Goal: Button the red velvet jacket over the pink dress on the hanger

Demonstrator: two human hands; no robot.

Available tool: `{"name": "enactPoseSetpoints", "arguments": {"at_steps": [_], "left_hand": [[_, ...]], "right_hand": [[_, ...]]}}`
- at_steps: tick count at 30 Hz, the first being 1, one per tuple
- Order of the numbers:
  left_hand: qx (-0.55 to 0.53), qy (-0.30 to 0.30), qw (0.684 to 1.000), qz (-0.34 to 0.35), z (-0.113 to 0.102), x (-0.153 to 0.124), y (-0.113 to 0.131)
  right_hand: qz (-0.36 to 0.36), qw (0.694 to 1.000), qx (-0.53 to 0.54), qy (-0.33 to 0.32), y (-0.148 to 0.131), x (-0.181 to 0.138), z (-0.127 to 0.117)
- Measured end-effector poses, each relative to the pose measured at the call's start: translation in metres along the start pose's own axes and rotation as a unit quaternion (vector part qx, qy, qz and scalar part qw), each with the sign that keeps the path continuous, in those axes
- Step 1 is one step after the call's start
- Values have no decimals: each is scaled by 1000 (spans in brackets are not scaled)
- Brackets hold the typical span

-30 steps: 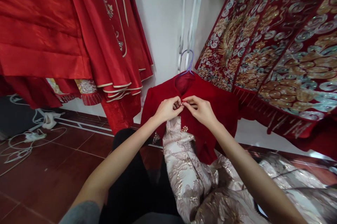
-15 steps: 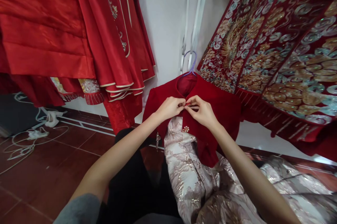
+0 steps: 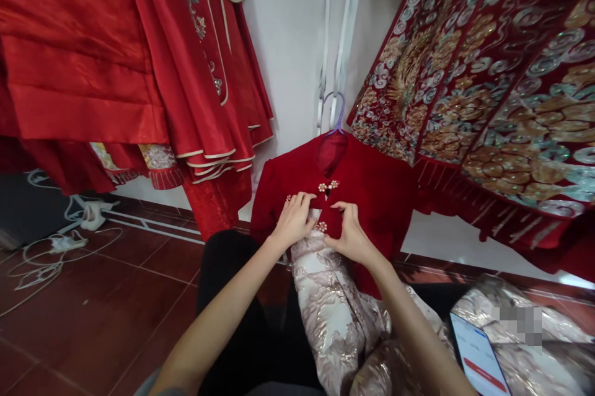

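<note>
A dark red jacket (image 3: pixel 376 188) hangs in front of me on a purple hanger (image 3: pixel 338 116). Near the collar, a pair of flower-shaped bead clasps (image 3: pixel 328 186) joins the two front edges; a small gap shows below. My left hand (image 3: pixel 294 217) is closed on the left front edge, fingers curled over the cloth. On the opposite edge, my right hand (image 3: pixel 352 235) holds the cloth, its index finger high and its thumb lower, spaced apart. Another flower clasp (image 3: pixel 321 227) lies between the hands. Pale brocade fabric (image 3: pixel 325 297) hangs below the jacket opening.
Red garments (image 3: pixel 83 74) hang on the left, and a heavily embroidered red garment (image 3: pixel 502 86) on the right. A phone (image 3: pixel 478 356) with a lit screen lies on brocade at lower right. White cables (image 3: pixel 56 253) trail over the tiled floor (image 3: pixel 106 309).
Both hands have moved down the jacket front from the top clasp, which is now uncovered and joined. The hands are farther apart. A phone has come into view at lower right.
</note>
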State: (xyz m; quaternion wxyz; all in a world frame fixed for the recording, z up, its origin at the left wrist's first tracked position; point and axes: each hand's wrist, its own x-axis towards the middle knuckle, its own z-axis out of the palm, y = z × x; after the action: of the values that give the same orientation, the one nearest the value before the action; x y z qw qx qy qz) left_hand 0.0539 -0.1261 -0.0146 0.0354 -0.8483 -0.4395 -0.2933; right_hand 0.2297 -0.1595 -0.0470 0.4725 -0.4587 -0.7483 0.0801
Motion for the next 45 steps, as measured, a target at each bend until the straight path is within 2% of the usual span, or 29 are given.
{"name": "enactPoseSetpoints", "arguments": {"at_steps": [3, 8, 12, 16, 19, 23, 25, 28, 30, 31, 34, 35, 37, 39, 41, 45], "left_hand": [[49, -13, 999, -5, 9, 0, -12], [133, -5, 989, -64, 19, 6, -27], [150, 26, 985, -83, 32, -3, -38], [65, 37, 994, -85, 38, -29, -46], [-33, 52, 993, -100, 29, -48, -51], [-124, 129, 979, -97, -2, -51, -50], [-142, 177, 965, -130, -19, -45, -42], [-148, 231, 946, -173, -36, -36, -16], [-156, 208, 955, -146, -36, -35, 9], [-161, 169, 965, -120, -31, -36, 22], [-142, 1, 990, -8, 0, -42, 57], [-119, -28, 992, 9, 13, -46, 66], [-77, -30, 996, -21, 37, -54, 80], [-71, -54, 996, -16, 52, -64, 87], [-83, -75, 994, -3, 51, -74, 86], [-196, -120, 973, 32, 21, -80, 63]], "right_hand": [[12, 998, -13, -68, 3, -4, -6], [39, 997, -25, -60, 2, 5, -23], [68, 996, -52, 13, 0, 9, -48], [94, 988, -80, 90, 2, 10, -70], [147, 983, -45, 102, 7, 10, -78], [166, 973, 103, 121, 10, 12, -81], [183, 958, 189, 114, 4, 13, -83], [229, 925, 279, 122, -11, 15, -88], [242, 907, 317, 132, -24, 15, -91], [236, 905, 328, 131, -31, 15, -91], [173, 929, 315, 93, -51, 13, -82], [142, 940, 303, 69, -55, 12, -75], [91, 954, 286, 13, -59, 11, -54], [69, 956, 283, -31, -52, 10, -27], [69, 961, 268, -27, -38, 8, -1], [85, 968, 235, 5, -6, 4, 32]]}}
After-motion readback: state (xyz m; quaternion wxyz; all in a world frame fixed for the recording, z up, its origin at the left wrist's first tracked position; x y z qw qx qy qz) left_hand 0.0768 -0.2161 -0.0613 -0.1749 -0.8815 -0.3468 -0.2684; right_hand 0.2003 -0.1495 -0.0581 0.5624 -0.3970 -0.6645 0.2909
